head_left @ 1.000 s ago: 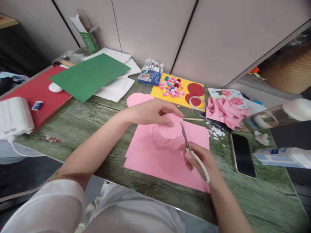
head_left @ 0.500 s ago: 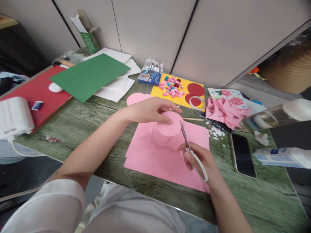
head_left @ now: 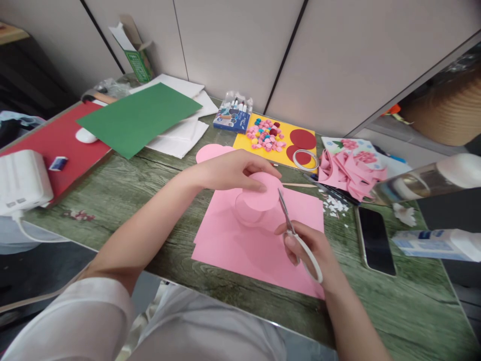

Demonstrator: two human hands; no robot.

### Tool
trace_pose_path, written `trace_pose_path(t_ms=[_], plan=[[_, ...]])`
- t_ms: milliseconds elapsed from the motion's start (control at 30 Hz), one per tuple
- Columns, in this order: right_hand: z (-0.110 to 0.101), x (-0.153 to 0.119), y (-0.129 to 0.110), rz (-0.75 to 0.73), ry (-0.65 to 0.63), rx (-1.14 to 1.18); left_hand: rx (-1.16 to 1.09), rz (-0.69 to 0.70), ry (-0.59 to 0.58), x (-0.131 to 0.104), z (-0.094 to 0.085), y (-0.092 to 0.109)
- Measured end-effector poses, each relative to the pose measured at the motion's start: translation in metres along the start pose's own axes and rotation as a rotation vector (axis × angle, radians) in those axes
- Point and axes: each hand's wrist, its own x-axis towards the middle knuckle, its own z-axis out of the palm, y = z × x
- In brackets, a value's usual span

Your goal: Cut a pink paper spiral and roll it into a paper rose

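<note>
Between the thumb and fingers of my left hand (head_left: 242, 170) is a round pink paper piece (head_left: 261, 195), held above the table. My right hand (head_left: 310, 250) grips a pair of white-handled scissors (head_left: 308, 260), whose blades touch the right edge of the pink round. A curled paper strip (head_left: 248, 215) hangs just below the round. Under both hands lie pink paper sheets (head_left: 259, 255), slightly offset from each other. Partly hidden behind my left forearm, more rounded pink paper (head_left: 210, 152) rests on the table.
A yellow sheet (head_left: 243, 141) carries small coloured balls, dark red circles and a tape roll (head_left: 305, 159). Pink scraps (head_left: 349, 173) lie to the right, near a phone (head_left: 376, 240) and bottles (head_left: 432, 243). Green paper (head_left: 141, 118) and a white charger (head_left: 24, 180) are on the left.
Very little differs. The pink round and the scissors have shifted slightly against each other, with the blades still at its right edge.
</note>
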Motion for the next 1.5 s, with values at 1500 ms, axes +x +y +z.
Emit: trace_pose_path(t_ms=[1500], plan=[[-0.0004,0.0006,-0.0025,0.010,-0.008,-0.011,-0.001,0.005,-0.062,0.0001,0.0011,0.0052]])
